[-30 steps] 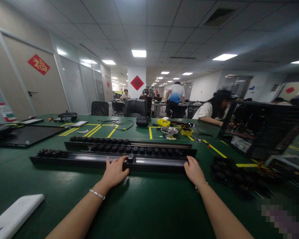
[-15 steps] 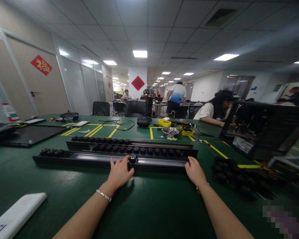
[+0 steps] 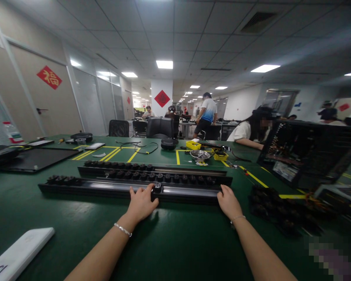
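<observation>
A long black channel, shaped like a power strip housing, lies across the table in front of me. Inside it sits a single small black socket module, and several more modules are grouped at its left end. My left hand is closed on the single module, index finger at its side and thumb low by the channel's front wall. Fingers curled over the channel's right end, my right hand grips it. Behind are two similar strips, the nearer channel holding a row of modules.
Loose black modules are heaped at right, near an open computer case. A metal bowl and yellow tray stand farther back. A white box-like object lies front left. A person sits across the table.
My left hand and the single module have shifted slightly right along the channel. My right hand stays at the end. In the background, a standing person has changed posture.
</observation>
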Demonstrator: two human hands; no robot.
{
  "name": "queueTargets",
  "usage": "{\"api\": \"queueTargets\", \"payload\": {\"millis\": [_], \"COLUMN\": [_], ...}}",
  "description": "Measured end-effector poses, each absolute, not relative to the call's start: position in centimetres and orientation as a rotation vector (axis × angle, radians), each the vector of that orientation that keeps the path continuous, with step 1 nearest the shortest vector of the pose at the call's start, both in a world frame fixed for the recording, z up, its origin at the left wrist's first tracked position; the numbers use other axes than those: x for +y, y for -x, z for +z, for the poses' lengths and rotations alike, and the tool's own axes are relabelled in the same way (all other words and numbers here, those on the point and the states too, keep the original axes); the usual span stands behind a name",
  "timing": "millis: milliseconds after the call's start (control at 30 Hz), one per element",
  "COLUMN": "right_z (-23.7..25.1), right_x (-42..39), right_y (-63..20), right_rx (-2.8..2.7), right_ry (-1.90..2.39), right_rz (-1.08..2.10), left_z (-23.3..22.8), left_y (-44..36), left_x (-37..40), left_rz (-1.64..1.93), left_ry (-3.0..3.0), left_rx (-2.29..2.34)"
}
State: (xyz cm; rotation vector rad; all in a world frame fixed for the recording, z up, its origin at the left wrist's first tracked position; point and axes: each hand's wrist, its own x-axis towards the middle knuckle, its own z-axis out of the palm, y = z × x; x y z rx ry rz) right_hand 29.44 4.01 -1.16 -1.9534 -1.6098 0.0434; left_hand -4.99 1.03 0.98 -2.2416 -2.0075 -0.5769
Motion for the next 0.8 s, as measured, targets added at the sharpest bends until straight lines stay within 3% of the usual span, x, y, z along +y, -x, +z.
{"api": "queueTargets", "payload": {"millis": [800], "right_z": [-0.5], "right_x": [3.8], "right_y": [-29.1], "right_rx": [-1.601], "right_ry": [1.992], "right_rz": [0.074], "left_z": [1.0], "left_y": [3.9], "left_x": [0.7], "left_rz": [-0.608], "left_ry": [2.312], "left_rx": [-1.976]}}
